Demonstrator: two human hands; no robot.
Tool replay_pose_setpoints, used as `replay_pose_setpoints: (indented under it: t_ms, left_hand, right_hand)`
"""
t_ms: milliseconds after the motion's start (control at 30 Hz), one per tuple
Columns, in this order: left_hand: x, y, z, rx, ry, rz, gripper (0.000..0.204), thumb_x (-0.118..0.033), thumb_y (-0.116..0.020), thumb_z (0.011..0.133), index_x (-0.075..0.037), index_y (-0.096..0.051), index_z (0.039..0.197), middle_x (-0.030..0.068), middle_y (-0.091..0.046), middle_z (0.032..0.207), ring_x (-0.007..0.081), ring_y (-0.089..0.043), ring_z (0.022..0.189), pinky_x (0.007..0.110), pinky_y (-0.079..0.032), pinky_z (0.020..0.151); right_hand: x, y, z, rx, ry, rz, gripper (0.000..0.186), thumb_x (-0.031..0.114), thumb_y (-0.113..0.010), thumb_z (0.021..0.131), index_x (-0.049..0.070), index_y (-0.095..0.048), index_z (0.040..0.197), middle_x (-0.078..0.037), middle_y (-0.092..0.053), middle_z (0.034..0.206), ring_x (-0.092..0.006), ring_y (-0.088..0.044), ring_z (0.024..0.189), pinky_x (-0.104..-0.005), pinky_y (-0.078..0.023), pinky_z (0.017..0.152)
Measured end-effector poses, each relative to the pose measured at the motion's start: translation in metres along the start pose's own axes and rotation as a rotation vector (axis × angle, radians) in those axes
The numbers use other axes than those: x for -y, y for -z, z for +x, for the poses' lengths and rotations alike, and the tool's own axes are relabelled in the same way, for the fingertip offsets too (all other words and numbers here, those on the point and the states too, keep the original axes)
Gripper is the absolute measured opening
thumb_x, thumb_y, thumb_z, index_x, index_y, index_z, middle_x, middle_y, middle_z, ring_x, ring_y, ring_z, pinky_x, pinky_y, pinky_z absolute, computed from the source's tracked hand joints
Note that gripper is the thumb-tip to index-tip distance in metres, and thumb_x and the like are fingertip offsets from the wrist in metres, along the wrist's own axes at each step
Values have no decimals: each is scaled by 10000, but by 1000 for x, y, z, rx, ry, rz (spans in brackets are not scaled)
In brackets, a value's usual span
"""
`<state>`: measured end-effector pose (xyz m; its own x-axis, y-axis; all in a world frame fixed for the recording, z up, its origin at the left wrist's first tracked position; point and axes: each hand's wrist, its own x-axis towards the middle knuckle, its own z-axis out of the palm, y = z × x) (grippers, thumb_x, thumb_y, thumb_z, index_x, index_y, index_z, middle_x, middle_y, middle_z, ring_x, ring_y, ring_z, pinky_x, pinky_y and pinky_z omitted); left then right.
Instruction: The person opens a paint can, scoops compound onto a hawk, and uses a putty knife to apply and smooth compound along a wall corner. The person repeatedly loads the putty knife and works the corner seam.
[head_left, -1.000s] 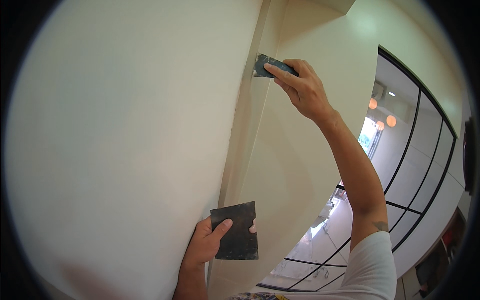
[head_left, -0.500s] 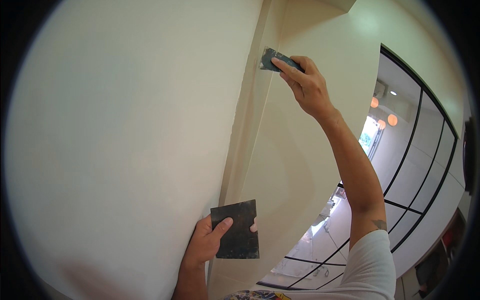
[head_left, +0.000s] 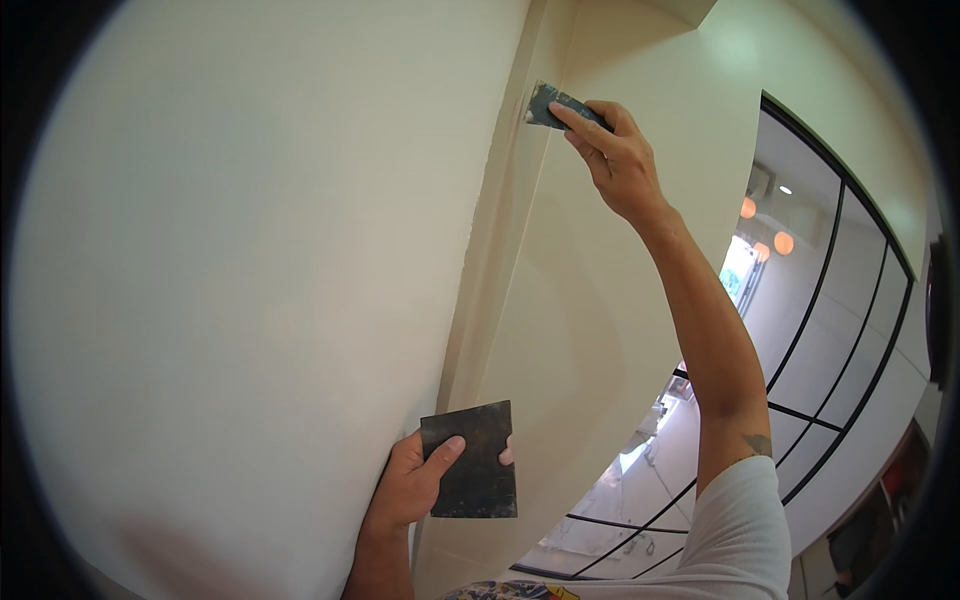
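Gently aslant, small dark scraper (head_left: pixel 542 101), long axis up-left.

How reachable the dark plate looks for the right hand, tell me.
Probably yes: nothing visible blocks the way down from the right hand to the dark plate, though that hand holds a small scraper.

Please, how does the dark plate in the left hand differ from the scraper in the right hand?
The dark plate looks broader; the scraper is narrower. The left hand holds the dark plate low; the right hand holds the scraper high. The scraper has pale smears at its outer end; the dark plate's face is mostly blackish. Both are flat.
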<state>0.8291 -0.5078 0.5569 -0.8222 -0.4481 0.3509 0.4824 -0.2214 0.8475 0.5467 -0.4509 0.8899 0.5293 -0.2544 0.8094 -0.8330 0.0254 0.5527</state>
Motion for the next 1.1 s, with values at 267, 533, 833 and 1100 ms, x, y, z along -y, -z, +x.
replay_pose_setpoints:
  t_ms: [267,533,833,1100]
  left_hand:
    - [4,1,4,13,7,-1,320,-101,-492,1137,79,-621,1366,162,-765,1192,210,-769,1023,369,-660,887]
    - [9,3,4,30,-4,-27,323,-99,-483,1137,82,-621,1365,157,-765,1191,203,-772,1015,359,-661,883]
    - [9,3,6,42,-11,-45,309,-86,-492,1129,85,-624,1350,162,-769,1171,208,-778,1004,357,-663,877]
    - [6,2,5,22,-20,7,303,-91,-503,1130,84,-630,1342,158,-769,1179,211,-780,1005,361,-662,889]
  right_hand:
    - [-12,-3,13,-7,120,-90,356,106,-723,1029,220,-769,1364,-114,-685,1167,-281,-662,983,-380,-573,817]
    - [-12,-1,18,-30,55,-35,345,143,-747,1007,248,-784,1334,-103,-705,1160,-294,-667,1030,-410,-565,874]
    - [-22,3,22,9,-166,29,335,128,-727,1027,223,-777,1345,-102,-710,1159,-289,-667,1060,-396,-557,894]
    - [-33,-1,44,-23,14,11,329,154,-733,1029,226,-776,1347,-94,-714,1175,-278,-668,1067,-397,-556,911]
